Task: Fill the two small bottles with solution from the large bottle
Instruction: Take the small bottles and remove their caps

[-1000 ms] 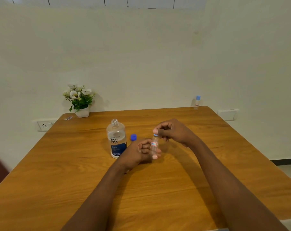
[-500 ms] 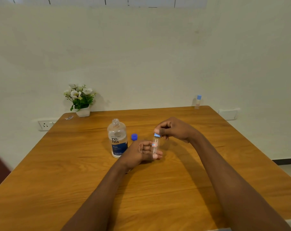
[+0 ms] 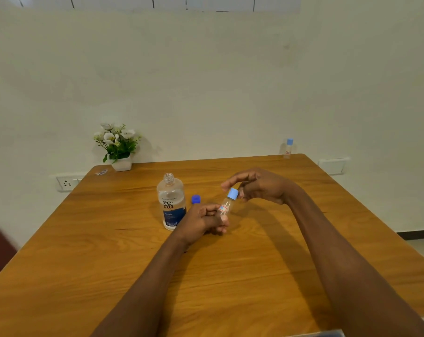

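left hand (image 3: 201, 221): we see it curled round the lower half of a small bottle (image 3: 226, 207), grip clamped on the body, held just above the worktop (image 3: 84, 251)
small bottle: clear, red-and-white label, tilted with its top leaning to the right, light blue cap (image 3: 232, 193) on its neck
right hand (image 3: 259, 184): we see it above and to the right of the left one, fingertips (image 3: 226, 184) at the light blue cap; thumb and forefinger sit close around it, but we cannot tell whether they actually pinch it
large bottle (image 3: 171, 203): upright on the worktop just left of the left hand, neck open, white and dark blue label, clear liquid inside
dark blue cap (image 3: 195, 199): lies on the worktop between the large bottle and the hands, just beside the bottle
second small bottle (image 3: 288, 148): stands upright at the far right corner of the worktop by the wall, light blue cap on, well apart from the hands
flower pot (image 3: 121, 163): white, with white flowers, at the far left edge against the wall
wall socket (image 3: 66, 183): white, on the wall left of the worktop
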